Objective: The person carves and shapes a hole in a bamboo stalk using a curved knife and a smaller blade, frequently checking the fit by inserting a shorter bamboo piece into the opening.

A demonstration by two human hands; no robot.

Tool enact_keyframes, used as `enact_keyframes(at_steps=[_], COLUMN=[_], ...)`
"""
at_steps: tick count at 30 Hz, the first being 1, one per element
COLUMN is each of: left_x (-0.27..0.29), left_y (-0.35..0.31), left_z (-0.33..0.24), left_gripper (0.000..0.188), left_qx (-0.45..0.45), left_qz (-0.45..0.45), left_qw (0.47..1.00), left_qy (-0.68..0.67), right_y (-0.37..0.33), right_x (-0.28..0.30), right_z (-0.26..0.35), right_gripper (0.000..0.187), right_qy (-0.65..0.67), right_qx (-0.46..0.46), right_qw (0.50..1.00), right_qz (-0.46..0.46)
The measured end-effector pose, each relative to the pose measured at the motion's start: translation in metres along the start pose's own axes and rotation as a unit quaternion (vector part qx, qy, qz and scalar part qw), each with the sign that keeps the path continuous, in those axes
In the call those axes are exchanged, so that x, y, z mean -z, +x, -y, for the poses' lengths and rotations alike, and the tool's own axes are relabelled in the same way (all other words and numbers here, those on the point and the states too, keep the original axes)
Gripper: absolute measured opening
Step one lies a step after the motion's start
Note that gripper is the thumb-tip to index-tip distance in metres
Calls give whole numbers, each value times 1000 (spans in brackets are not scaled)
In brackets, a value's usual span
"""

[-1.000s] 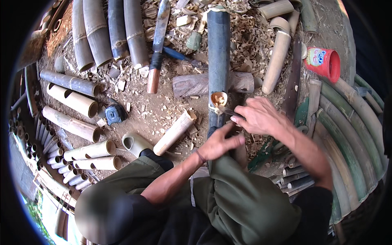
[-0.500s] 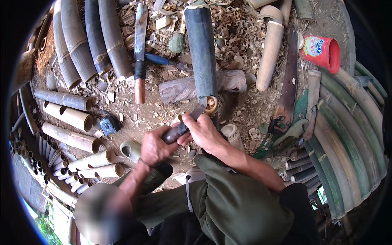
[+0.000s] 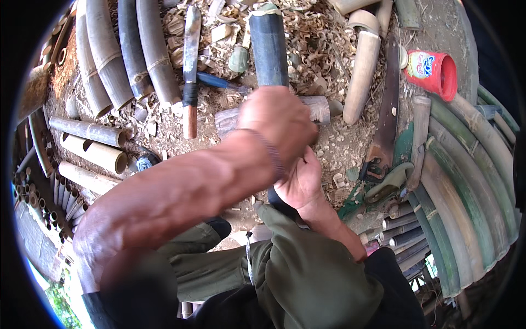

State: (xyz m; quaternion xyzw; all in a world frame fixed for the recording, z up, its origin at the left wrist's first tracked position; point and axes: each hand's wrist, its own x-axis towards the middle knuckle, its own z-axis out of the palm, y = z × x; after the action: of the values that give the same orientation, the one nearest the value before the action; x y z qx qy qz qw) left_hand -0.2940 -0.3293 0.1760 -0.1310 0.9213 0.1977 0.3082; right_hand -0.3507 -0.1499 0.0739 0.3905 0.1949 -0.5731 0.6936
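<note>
A dark bluish bamboo tube [image 3: 268, 46] points toward me, resting across a short log [image 3: 226, 122]. Its near end is hidden behind my hands. My left hand [image 3: 276, 118], smeared by motion, is closed in a fist over that end, its forearm crossing from the lower left. The dark-handled knife it gripped half a second ago is covered by the hand now. Just below and to the right, my right hand [image 3: 301, 181] is curled with its thumb up, close against the left wrist. What its fingers hold is hidden.
A long knife [image 3: 190, 71], a blue-handled tool [image 3: 213, 80] and a handsaw [image 3: 386, 120] lie among shavings. Bamboo halves [image 3: 471, 181] stand at right, near a red tub [image 3: 433, 74]. Cut tubes [image 3: 90, 131] and a tape measure [image 3: 146, 162] lie left.
My left hand has swung up and right, from the knife handle's earlier place to over the bamboo's near end. My right hand has moved slightly right and down.
</note>
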Motion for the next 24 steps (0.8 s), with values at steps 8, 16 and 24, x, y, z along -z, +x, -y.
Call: enact_keyframes(at_steps=[8, 16, 24], left_x=[-64, -194, -209], left_y=[-48, -81, -43], left_z=[53, -10, -134], left_gripper=[5, 33, 42], left_qx=[23, 150, 302], left_qz=[86, -49, -104], left_qw=[990, 871, 709], left_qy=[-105, -465, -628], right_y=[2, -13, -21], right_x=[16, 11, 14], right_z=[-26, -14, 0], right_gripper=[32, 25, 31], right_qy=[-89, -452, -763], right_qx=[-114, -68, 53], right_qw=[989, 869, 604], right_qz=[31, -186, -223])
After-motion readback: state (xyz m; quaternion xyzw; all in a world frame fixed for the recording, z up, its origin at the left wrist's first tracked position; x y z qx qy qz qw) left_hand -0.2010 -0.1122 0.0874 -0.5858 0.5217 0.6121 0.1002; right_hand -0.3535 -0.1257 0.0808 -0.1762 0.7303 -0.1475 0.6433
